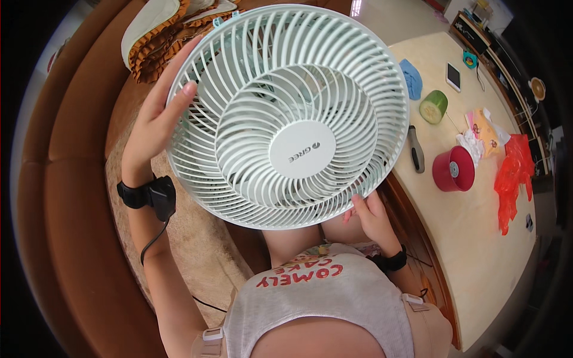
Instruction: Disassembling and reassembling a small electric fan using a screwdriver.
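Fan head: the round white fan head (302, 149) is hanging above the person's lap, its spiral-slatted front grille facing up toward the head camera; translucent blades are showing through the slats.
Left hand: the left hand (152, 122) is gripping the fan head's rim at its left side, the thumb pressing over the front edge while the other fingers are passing behind, partly hidden.
Right hand: the right hand (373, 218) is holding the lower right rim, thumb on the edge and fingers curling beneath; how far they are reaching behind, I cannot tell.
Wrists: a black strap with a boxy module (161, 197) is circling the left wrist, with a cable trailing from it; a black band (391, 259) is circling the right.
Tabletop, near side: on the cream table (477, 256), a dark-handled tool (416, 149) is lying just beside the fan head in view, near a cut green cucumber piece (433, 107) and a crimson cup-shaped container (453, 169).
Tabletop, farther: a blue cloth-like piece (411, 79), a smartphone (453, 77), a teal tape measure (470, 58), a yellow packet (484, 131) and a crumpled red plastic bag (514, 179) are lying spread out.
Seat: a brown sofa (77, 179) is curving along the left, a beige fleecy cover (197, 238) lying beside the person.
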`<state>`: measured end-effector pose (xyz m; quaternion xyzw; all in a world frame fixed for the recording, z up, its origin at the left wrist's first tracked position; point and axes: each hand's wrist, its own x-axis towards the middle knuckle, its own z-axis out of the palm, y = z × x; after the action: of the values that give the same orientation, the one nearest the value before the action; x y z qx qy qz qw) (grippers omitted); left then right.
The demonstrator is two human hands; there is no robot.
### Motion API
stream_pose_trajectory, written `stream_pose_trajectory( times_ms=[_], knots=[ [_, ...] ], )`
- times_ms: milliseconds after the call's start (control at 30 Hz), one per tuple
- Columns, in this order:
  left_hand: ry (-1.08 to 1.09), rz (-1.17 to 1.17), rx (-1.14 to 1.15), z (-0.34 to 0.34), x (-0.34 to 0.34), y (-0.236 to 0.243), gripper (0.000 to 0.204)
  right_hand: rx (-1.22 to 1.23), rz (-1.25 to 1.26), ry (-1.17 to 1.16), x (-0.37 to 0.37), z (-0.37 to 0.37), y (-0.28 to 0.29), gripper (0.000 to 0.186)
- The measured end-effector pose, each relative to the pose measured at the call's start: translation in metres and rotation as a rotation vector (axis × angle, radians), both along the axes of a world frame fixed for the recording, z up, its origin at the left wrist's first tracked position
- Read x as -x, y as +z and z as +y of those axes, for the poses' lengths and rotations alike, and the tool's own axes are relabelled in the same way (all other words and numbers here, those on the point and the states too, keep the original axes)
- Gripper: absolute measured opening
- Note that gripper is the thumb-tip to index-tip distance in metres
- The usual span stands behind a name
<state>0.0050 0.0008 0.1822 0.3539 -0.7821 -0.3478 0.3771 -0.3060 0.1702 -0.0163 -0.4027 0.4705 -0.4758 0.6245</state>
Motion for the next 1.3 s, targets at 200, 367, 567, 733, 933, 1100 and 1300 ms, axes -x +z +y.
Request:
stream_pose_trajectory(
  times_ms=[200,367,567,733,933,1100,1300],
  knots=[
    [0.047,0.051,-0.007,-0.003,-0.005,-0.006,0.049,0.058,0.01,-0.084,0.001,0.004,0.008,0.028],
    [0.141,0.071,0.02,0.006,0.003,-0.005,0.049,0.032,-0.014,-0.073,0.006,-0.01,-0.001,0.029],
    [0.138,0.032,0.098,0.007,0.011,-0.01,0.048,0.183,0.016,-0.297,0.014,-0.032,-0.049,0.047],
    [0.25,0.188,0.05,0.017,0.004,-0.02,0.045,0.038,-0.536,-0.178,0.0,-0.042,-0.049,0.067],
    [0.427,0.515,-0.265,0.073,-0.044,-0.095,0.057,0.159,-0.359,-0.206,-0.007,-0.043,-0.042,0.067],
    [0.434,0.734,-0.431,0.175,-0.01,-0.234,0.075,0.167,-0.346,-0.305,-0.018,-0.049,-0.047,0.07],
    [0.522,0.924,-0.237,0.163,0.066,-0.213,0.062,0.166,-0.287,-0.206,-0.006,-0.047,-0.034,0.065]
  ],
)
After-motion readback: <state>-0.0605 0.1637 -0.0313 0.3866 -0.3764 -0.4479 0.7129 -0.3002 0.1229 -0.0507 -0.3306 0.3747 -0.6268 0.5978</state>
